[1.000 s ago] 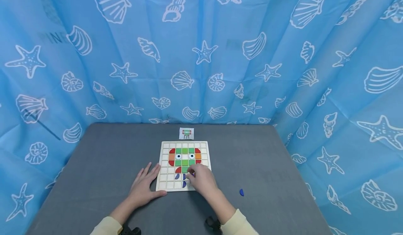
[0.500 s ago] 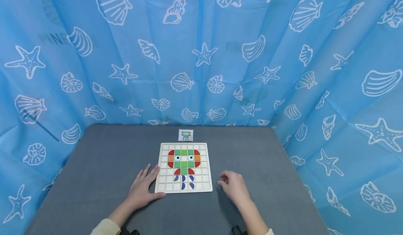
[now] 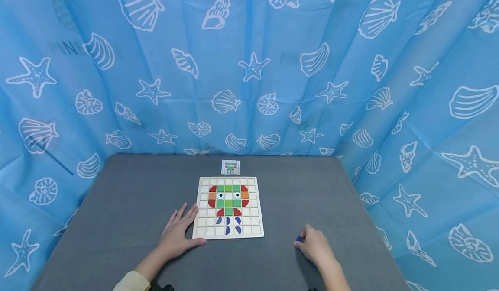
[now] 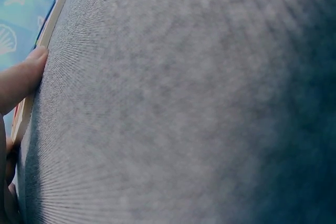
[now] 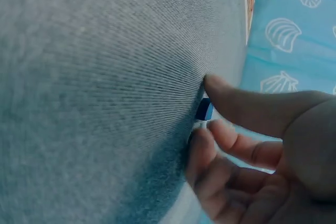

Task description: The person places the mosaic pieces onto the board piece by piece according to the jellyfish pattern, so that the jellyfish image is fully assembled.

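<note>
A cream grid board (image 3: 255, 230) lies on the table. Set in it are green squares, red rounded corners, orange tiles, two eye tiles and several blue half-round pieces (image 3: 238, 230) at the bottom. My left hand (image 3: 176, 234) rests spread at the board's left edge, with the thumb along its near-left corner. In the left wrist view, a fingertip (image 4: 37, 56) touches the board's side. To the right of the board, low on the tabletop, my right hand (image 3: 315, 245) pinches a loose blue half-round piece (image 5: 204, 109) between thumb and fingers; the hand covers part of it.
Behind the board lies a small printed card (image 3: 230, 167) with a similar coloured figure. Grey cloth covers the table (image 3: 156, 182). A blue curtain (image 3: 253, 109) with white shells and starfish hangs along the back and both sides.
My right hand has left the board, uncovering red and blue pieces there, and moved right to the loose blue piece, which it now pinches. The left hand stays at the board's edge.
</note>
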A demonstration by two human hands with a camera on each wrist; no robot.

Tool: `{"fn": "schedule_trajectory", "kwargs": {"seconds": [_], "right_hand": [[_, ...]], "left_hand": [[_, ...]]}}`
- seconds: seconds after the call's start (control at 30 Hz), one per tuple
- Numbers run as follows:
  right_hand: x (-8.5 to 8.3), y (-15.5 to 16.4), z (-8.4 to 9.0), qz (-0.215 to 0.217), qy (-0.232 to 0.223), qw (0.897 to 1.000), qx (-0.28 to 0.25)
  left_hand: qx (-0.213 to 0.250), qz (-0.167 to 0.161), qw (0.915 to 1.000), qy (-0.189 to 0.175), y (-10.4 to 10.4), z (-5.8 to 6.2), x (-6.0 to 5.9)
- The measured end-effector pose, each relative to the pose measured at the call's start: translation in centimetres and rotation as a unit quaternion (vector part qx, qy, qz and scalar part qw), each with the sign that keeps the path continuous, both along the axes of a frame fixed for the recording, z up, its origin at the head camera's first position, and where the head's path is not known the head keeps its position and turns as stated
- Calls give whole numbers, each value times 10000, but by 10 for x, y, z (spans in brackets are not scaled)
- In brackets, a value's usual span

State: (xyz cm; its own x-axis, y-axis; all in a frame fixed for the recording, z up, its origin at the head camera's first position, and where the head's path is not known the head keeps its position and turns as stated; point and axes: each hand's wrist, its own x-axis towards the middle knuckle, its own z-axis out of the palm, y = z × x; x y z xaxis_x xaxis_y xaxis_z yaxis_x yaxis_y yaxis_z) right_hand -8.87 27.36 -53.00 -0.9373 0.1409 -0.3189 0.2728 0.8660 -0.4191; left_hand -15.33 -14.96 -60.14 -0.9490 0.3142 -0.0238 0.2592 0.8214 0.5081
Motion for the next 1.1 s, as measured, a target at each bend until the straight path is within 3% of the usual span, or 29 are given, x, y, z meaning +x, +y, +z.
{"fn": "schedule_trajectory", "kwargs": {"seconds": [0.3,0.47,0.7,1.1], "right_hand": [[-6,6,-6,-131,559,9972,-477],[-9,13,-8,-313,394,9959,-756],[-12,16,-9,-211,546,9973,-454],[-16,18,-15,-238,576,9967,-515]], "left_hand": [[30,2,10000,51,-1,-3,1],[25,18,10000,31,0,-1,1],[-5,3,10000,35,0,0,0],[52,0,10000,59,0,1,1]]}}
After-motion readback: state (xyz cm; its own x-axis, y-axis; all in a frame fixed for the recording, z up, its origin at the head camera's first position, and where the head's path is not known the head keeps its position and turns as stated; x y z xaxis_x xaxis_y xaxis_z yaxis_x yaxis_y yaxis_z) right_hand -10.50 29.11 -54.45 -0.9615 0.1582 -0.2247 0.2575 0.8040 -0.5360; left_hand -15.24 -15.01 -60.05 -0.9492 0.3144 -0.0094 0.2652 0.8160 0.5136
